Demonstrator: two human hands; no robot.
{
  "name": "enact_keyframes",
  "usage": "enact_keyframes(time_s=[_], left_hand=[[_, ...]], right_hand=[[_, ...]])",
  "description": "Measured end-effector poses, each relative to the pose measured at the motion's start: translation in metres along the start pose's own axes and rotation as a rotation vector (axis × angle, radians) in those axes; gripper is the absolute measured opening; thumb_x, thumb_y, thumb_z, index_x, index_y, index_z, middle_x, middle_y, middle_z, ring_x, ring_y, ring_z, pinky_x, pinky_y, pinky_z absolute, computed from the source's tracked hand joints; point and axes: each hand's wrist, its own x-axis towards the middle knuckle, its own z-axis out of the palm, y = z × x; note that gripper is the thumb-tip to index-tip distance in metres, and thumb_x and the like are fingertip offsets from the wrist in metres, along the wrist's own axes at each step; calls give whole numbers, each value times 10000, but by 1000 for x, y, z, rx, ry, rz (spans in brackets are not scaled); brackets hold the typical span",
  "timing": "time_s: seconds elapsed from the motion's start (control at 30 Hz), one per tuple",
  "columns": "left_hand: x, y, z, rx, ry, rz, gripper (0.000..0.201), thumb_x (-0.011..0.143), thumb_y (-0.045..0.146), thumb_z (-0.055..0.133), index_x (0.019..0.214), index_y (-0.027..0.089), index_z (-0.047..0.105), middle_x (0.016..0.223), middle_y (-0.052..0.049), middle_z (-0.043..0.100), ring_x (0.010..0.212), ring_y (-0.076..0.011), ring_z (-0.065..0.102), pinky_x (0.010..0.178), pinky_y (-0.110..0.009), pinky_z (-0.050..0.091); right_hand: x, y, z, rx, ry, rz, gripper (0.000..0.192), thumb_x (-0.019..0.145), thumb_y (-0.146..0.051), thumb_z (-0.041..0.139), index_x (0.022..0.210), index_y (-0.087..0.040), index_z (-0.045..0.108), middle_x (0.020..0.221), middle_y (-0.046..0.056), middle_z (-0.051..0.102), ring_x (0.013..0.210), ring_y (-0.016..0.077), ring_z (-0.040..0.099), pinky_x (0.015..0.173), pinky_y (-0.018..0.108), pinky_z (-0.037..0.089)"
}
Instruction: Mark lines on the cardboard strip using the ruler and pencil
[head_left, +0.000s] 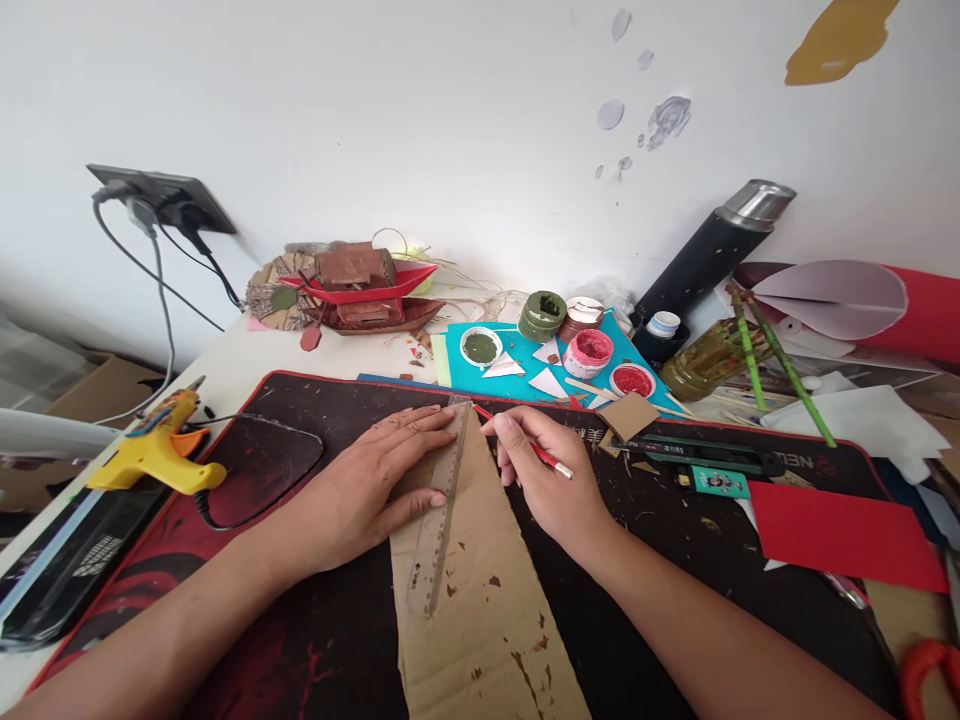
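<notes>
Cardboard (480, 590) lies flat on the dark mat (300, 640), a long strip running from the near edge up toward the middle of the desk. Across its left side sits a clear ruler (439, 510), slanted, its far end close to the strip's top corner. Her or his left hand (367, 480) is spread flat, fingers apart, pressing the ruler and cardboard down. Just to the right, the right hand (547, 475) is pinched shut on a red pencil (525, 443), whose tip meets the ruler's far end.

Left of the hands, a yellow glue gun (154, 445) rests on the mat's edge. Beyond the strip, on a blue sheet (517, 350), stand open paint pots (589, 352) in red and green. A black flask (712, 255) leans against the wall, and a red sheet (844, 530) lies on the mat at the right. A model boat (360, 285) sits by the wall.
</notes>
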Motion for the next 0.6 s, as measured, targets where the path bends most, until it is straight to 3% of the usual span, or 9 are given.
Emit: enact_keyframes(time_s=[0.6], left_hand=[[0, 1, 4, 109, 15, 55, 625, 1147, 444, 562, 1715, 272, 366, 1761, -101, 485, 1640, -290, 449, 1343, -543, 418]], right_hand=[[-2, 3, 0, -11, 0, -21, 440, 1111, -585, 598, 953, -206, 754, 671, -21, 622, 565, 145, 616, 565, 280, 462]])
